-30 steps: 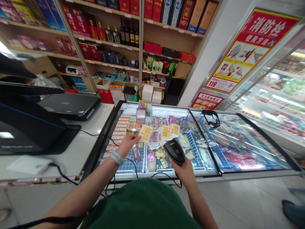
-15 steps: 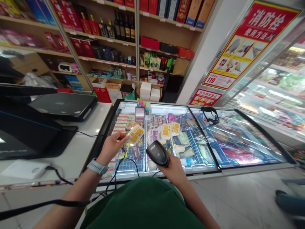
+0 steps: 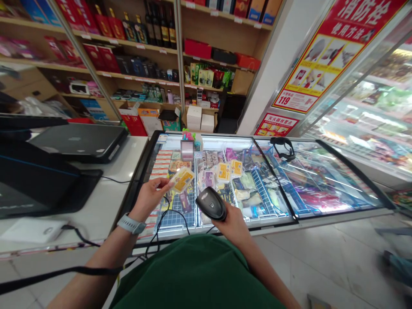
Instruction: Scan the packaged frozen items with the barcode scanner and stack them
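Note:
My left hand (image 3: pixel 153 194) pinches the near left corner of a clear food packet with a yellow label (image 3: pixel 182 179), held over the glass top of a chest freezer (image 3: pixel 176 225). In my right hand (image 3: pixel 232 221) is a black barcode scanner (image 3: pixel 211 204), its head pointing up and left toward the packets; its handle is mostly hidden by my fingers. Two more yellow-labelled packets (image 3: pixel 224 172) and a purple-labelled packet (image 3: pixel 207 178) lie on the glass just beyond the scanner. A black cable (image 3: pixel 186 223) loops between my hands.
On the left counter (image 3: pixel 121 191) stand a black screen unit (image 3: pixel 35 180), a dark flat case (image 3: pixel 80 141) and a white box (image 3: pixel 34 230). A black strap-like object (image 3: pixel 283 149) rests on the freezer's right part. Shelves with bottles (image 3: pixel 161 30) and boxes line the back.
The view has tipped down slightly, so shelves and sign sit higher. Both hands keep hold of the packet and scanner with little movement. At the far right edge, a blurred dark shape has shifted.

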Available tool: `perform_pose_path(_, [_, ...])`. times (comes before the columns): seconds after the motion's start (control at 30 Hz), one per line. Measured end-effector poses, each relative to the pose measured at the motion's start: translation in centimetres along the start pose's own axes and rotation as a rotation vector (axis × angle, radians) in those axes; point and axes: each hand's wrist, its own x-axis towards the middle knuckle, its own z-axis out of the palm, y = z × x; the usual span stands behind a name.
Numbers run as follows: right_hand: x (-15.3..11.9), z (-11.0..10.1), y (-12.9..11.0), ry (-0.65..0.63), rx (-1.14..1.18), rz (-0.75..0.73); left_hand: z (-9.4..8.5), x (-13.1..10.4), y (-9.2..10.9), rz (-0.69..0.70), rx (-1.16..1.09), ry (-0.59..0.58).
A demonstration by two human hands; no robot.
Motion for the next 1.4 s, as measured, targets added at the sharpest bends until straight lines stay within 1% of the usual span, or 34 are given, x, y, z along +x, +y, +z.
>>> perform_pose_path(0.2, [-0.1,-0.1,0.1,0.003,-0.018,0.011,0.2,0.0,0.1,-0.023,-0.007,-0.013])
perform_pose_path(0.47, [0.0,-0.1,0.5,-0.020,0.025,0.026,0.6,0.3,-0.8,-0.058,-0.041,-0.009])
perform_pose_path(0.67, [0.1,0.0,0.6,-0.033,0.010,0.028,0.7,0.3,-0.6,-0.086,-0.079,-0.001])
perform_pose_path(0.97, [0.5,0.2,0.4,-0.059,0.016,0.041,0.8,0.3,-1.0,-0.143,-0.125,0.011])
perform_pose_path(1.1, [0.3,-0.2,0.2,-0.097,-0.056,0.069,0.9,0.1,-0.5,-0.170,-0.151,0.001])
perform_pose_path(1.23, [-0.1,-0.7,0.8,-0.167,-0.101,0.028,0.9,0.0,-0.1,-0.187,-0.166,-0.024])
perform_pose_path(1.4, [-0.6,-1.0,1.4,-0.132,-0.188,-0.066,1.1,0.1,-0.1,-0.194,-0.173,-0.032])
